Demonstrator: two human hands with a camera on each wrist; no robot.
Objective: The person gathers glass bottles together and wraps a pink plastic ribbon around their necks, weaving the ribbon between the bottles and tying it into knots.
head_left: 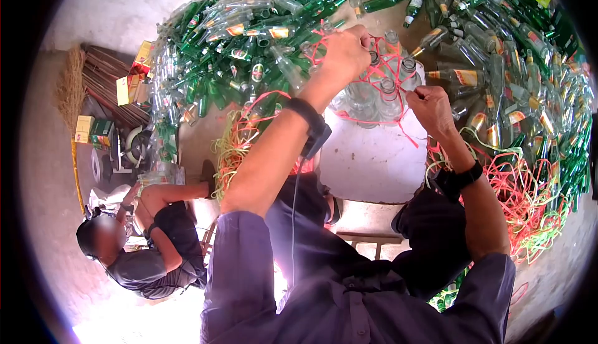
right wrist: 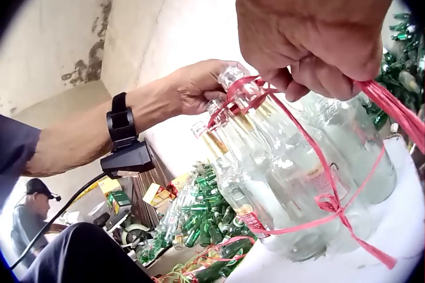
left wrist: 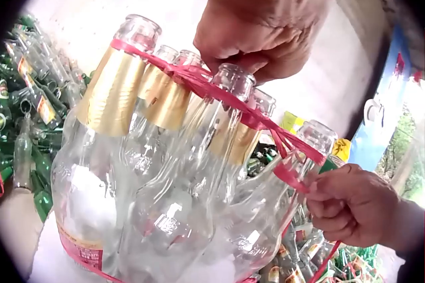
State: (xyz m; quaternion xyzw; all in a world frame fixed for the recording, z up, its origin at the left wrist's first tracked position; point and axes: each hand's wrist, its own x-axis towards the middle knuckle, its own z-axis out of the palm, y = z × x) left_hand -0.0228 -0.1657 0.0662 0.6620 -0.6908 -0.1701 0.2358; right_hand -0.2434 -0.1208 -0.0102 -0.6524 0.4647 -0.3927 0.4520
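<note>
A bundle of clear glass bottles (head_left: 359, 102), some with gold neck foil, stands upright on a white-topped stool (head_left: 367, 169). Red plastic twine (left wrist: 216, 90) runs around and between the necks, and another loop with a knot (right wrist: 332, 205) circles the bodies lower down. My right hand (right wrist: 312, 37) grips a length of this twine at the near right of the bundle, the strand pulled taut from the fist. On the far side, my left hand (head_left: 347, 51) has its fingers curled at the twine among the necks; its fingertips are partly hidden behind a bottle neck.
Heaps of green and clear bottles (head_left: 249, 38) surround the stool at back and right. Tangled red and green twine (head_left: 523, 194) lies on both sides. Another person (head_left: 146, 244) sits at left, near a broom (head_left: 71, 88) and small cartons (head_left: 128, 88).
</note>
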